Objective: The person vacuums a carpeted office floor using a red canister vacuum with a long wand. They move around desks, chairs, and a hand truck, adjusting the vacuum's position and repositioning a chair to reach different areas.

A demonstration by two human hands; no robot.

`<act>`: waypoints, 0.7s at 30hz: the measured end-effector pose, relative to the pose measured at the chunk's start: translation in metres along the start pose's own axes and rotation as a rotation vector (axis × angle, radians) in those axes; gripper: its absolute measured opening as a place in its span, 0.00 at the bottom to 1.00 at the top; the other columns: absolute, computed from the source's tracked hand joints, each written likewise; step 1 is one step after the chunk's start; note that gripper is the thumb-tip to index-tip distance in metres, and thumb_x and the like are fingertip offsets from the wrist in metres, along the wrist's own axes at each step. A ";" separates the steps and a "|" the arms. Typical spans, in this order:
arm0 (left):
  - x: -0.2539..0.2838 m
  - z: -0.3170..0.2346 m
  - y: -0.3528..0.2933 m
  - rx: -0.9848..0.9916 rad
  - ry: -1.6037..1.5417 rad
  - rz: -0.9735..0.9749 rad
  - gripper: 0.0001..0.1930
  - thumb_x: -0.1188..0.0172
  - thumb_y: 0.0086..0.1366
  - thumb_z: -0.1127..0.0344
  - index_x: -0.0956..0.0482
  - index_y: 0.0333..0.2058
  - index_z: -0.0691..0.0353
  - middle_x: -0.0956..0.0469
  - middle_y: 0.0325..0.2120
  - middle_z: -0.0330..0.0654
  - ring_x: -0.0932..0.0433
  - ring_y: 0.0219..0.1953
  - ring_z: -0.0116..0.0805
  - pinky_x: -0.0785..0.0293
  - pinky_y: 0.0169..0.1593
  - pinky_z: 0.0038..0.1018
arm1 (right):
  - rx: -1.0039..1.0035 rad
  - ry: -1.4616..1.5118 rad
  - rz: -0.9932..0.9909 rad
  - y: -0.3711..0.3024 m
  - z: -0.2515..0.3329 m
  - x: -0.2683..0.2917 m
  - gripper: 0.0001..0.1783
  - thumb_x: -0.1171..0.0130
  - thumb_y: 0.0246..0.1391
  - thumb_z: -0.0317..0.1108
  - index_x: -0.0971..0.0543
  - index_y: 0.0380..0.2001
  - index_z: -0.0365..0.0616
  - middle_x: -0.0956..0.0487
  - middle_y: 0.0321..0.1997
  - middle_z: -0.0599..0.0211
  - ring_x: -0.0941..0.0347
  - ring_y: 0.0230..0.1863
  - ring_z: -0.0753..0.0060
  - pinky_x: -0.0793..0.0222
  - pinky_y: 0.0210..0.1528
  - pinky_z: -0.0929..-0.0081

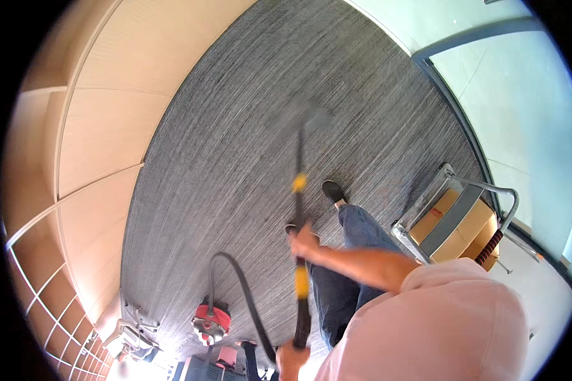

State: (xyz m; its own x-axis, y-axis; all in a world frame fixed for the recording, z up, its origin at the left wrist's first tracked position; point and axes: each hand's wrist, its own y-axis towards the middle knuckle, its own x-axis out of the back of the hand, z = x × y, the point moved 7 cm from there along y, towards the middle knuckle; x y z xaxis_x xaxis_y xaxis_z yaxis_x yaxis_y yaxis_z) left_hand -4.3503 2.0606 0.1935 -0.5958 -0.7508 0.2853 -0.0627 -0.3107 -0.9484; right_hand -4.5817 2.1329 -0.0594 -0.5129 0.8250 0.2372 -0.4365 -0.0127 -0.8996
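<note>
A pale pink short-sleeved top (451, 324) is worn, its sleeve ending above the elbow so that the forearms are left bare. Blue denim jeans (349, 267) are seen on the legs, and dark shoes (332, 190) with lighter soles are worn on the feet.

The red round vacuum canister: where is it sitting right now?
In the head view, the red round vacuum canister sits on the grey carpet at lower left, left of the person's lower hand, joined by the black hose.

Bright window-side daylight, motion-blurred wand tip (316, 117), fisheye-bent edges.
</note>
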 end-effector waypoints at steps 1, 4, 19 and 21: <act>-0.010 0.039 -0.048 0.006 -0.043 -0.110 0.21 0.38 0.41 0.50 0.21 0.31 0.60 0.21 0.21 0.51 0.21 0.30 0.53 0.25 0.35 0.43 | -0.081 0.065 0.186 -0.042 -0.022 -0.044 0.25 0.48 0.53 0.35 0.42 0.44 0.23 0.25 0.27 0.48 0.25 0.18 0.61 0.28 0.20 0.66; -0.005 0.072 -0.129 0.015 -0.077 -0.003 0.18 0.37 0.45 0.57 0.22 0.34 0.60 0.22 0.24 0.52 0.23 0.29 0.53 0.28 0.31 0.40 | -0.277 0.233 0.587 -0.133 -0.060 -0.148 0.31 0.47 0.53 0.34 0.51 0.46 0.22 0.29 0.25 0.54 0.26 0.16 0.66 0.29 0.15 0.69; -0.020 -0.191 0.029 -0.467 -0.170 -0.076 0.22 0.43 0.49 0.53 0.24 0.38 0.63 0.23 0.30 0.59 0.25 0.38 0.59 0.29 0.43 0.45 | -0.099 0.596 -0.012 0.114 -0.044 0.207 0.14 0.46 0.50 0.25 0.34 0.13 0.38 0.33 0.15 0.64 0.32 0.15 0.67 0.32 0.17 0.65; -0.023 -0.142 0.030 -0.449 -0.199 -0.170 0.21 0.43 0.48 0.54 0.24 0.37 0.65 0.23 0.31 0.60 0.24 0.38 0.57 0.30 0.42 0.45 | -0.111 0.680 0.055 0.098 -0.066 0.157 0.16 0.45 0.48 0.23 0.37 0.12 0.41 0.36 0.14 0.66 0.35 0.15 0.69 0.34 0.16 0.67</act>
State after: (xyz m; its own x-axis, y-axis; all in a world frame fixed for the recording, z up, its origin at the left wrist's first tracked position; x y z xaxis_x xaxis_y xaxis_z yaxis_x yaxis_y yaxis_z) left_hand -4.4516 2.1517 0.1392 -0.3860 -0.8216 0.4194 -0.5086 -0.1897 -0.8398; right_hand -4.6564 2.2982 -0.1349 0.0614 0.9963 -0.0601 -0.3267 -0.0368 -0.9444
